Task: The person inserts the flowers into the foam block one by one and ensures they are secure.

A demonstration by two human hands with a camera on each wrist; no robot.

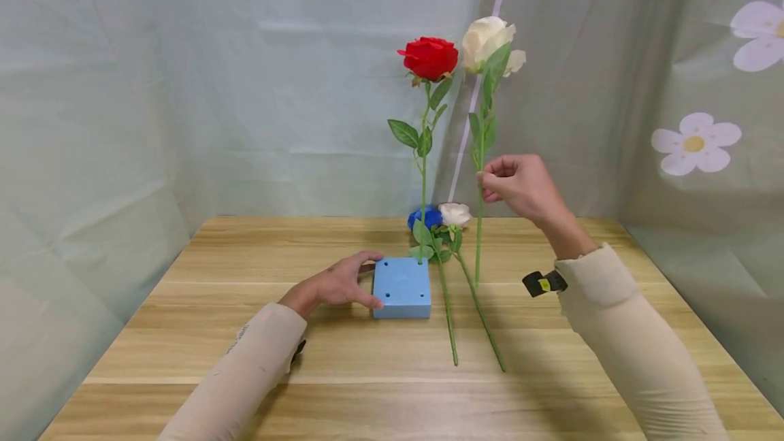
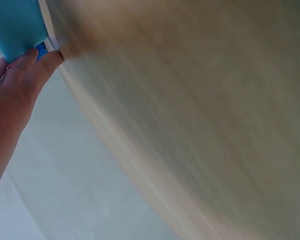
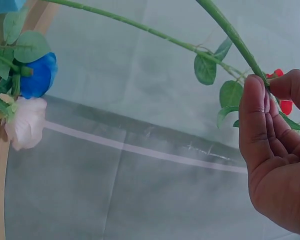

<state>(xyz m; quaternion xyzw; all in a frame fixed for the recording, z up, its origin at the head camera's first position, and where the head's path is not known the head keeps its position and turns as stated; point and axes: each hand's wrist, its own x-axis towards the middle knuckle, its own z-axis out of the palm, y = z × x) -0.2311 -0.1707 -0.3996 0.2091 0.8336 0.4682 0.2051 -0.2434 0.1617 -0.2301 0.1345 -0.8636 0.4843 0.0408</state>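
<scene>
A light blue block (image 1: 401, 282) with small holes near its top corners lies on the wooden table. My left hand (image 1: 339, 282) holds it by its left side, thumb at the front corner and fingers at the back. Upright in the back right hole stands a red rose (image 1: 429, 58) with a leafy green stem. To the right, my right hand (image 1: 520, 186) pinches the stem of a white rose (image 1: 486, 43) between thumb and fingertips. That rose is held upright, bloom on top. The right wrist view shows the pinched stem (image 3: 235, 42) closely.
Behind and right of the block, a blue rose (image 1: 424, 218) and a pale rose (image 1: 455, 214) lie on the table (image 1: 245, 359), stems pointing toward me. Hanging sheets (image 1: 306, 87) enclose the back and sides. A black strap (image 1: 544, 284) hangs by my right cuff.
</scene>
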